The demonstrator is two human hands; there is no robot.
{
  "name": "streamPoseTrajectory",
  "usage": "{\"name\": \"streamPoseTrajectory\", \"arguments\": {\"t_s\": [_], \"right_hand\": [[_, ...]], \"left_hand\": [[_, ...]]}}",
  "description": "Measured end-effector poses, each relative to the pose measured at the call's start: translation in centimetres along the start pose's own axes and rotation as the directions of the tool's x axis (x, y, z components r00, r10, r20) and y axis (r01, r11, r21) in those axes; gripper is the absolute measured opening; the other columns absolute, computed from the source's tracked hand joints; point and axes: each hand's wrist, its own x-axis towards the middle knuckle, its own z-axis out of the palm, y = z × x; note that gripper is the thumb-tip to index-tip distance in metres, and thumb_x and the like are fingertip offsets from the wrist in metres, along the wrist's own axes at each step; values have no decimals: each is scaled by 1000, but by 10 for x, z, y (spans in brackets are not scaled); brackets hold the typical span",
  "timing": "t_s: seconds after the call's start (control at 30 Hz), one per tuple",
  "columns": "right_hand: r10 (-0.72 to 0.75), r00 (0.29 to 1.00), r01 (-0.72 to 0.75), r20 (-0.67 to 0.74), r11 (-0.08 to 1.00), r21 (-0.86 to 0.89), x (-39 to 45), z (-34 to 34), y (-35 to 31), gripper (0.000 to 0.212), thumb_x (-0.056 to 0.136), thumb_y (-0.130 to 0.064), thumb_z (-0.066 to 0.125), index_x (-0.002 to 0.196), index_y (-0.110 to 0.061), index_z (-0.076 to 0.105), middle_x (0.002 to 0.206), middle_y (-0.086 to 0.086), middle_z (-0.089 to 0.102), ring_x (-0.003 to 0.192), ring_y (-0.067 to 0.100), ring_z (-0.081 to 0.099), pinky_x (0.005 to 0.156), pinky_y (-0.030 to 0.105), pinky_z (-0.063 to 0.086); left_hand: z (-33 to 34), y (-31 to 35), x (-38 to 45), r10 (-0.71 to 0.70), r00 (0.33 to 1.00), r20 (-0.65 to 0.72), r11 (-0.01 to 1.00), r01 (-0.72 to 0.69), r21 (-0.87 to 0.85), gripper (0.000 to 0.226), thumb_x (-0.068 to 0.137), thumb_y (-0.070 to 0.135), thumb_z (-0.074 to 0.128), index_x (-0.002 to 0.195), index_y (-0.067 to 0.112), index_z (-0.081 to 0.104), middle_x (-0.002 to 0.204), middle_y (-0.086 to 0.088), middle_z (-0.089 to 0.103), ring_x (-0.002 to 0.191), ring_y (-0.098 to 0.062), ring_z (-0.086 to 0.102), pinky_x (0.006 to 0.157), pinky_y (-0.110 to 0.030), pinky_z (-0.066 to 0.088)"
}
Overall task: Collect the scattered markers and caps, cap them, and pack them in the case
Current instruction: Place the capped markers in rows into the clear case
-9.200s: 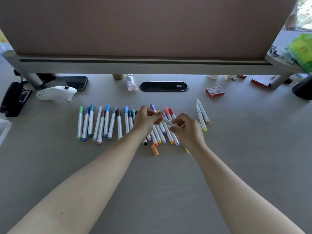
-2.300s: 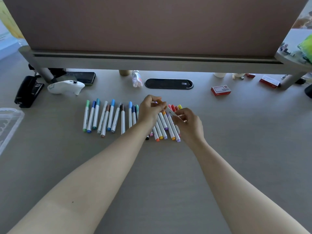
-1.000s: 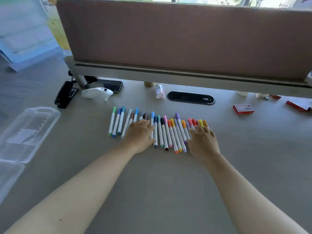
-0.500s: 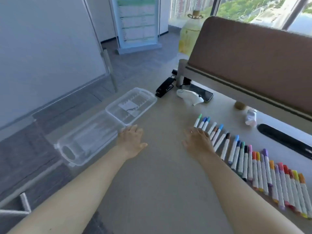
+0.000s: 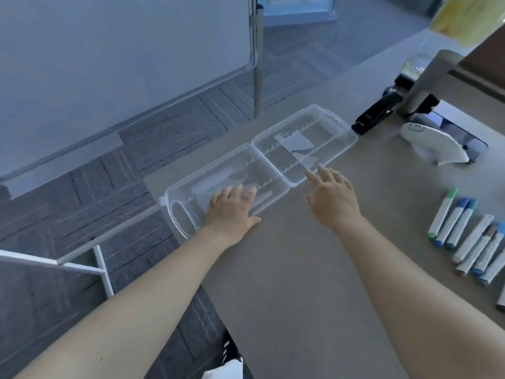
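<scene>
At desk's left edge, open clear case (image 5: 322, 138); left hand (image 5: 232, 207) flat on it, right hand (image 5: 332, 196) spread, seemingly just short.

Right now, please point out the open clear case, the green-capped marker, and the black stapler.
clear case (image 5: 345, 134): head view, rim of its far half.
green-capped marker (image 5: 443, 212): head view, middle of its white barrel.
black stapler (image 5: 375, 114): head view, middle of its top arm.

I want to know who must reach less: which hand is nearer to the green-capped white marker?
Right. The right hand hovers just left of the green-capped white marker; the left hand lies farther left, on the clear plastic case.
</scene>
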Motion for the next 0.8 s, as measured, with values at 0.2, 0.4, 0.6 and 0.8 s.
{"name": "streamPoseTrajectory", "arguments": {"t_s": [0.2, 0.4, 0.6, 0.8], "right_hand": [[-3, 997, 0, -82, 999, -42, 14, 11, -17, 41, 90, -6, 43, 130, -15, 44, 135, 8, 43, 131, 26, 32, 111, 33, 16], [17, 995, -23, -101, 998, -64, 13, 15, -29, 38, 83, 7, 40, 116, -10, 51, 119, 10, 51, 113, 28, 45, 94, 32, 32], [59, 988, -65, -144, 997, -42, -4, 11, -31, 39, 82, 8, 39, 115, -8, 52, 116, 10, 52, 111, 28, 44, 88, 32, 33], [147, 965, -156, -219, 988, -23, -45, -12, -15, 42, 82, 9, 37, 118, -8, 50, 120, 9, 49, 116, 28, 41, 92, 32, 31]], "left_hand": [[-4, -37, 15, 14, 995, -97, 1000, -14, 2, 52, 95, 32, 42, 143, 26, 23, 150, -9, 23, 137, -27, 22, 110, -37, 19], [0, -53, 31, 136, 915, -379, 989, -105, 103, 35, 43, -4, 86, 67, 6, 64, 69, -12, 59, 58, -29, 58, 51, -30, 43], [-4, -54, 36, 91, 925, -368, 988, -129, -80, 20, 78, -13, 51, 88, 0, 61, 86, -20, 56, 85, -35, 53, 71, -38, 36], [-16, -24, 29, 235, 849, -474, 958, -283, -33, 30, 49, -22, 65, 61, 4, 55, 55, -15, 50, 50, -31, 52, 54, -30, 32]]}}
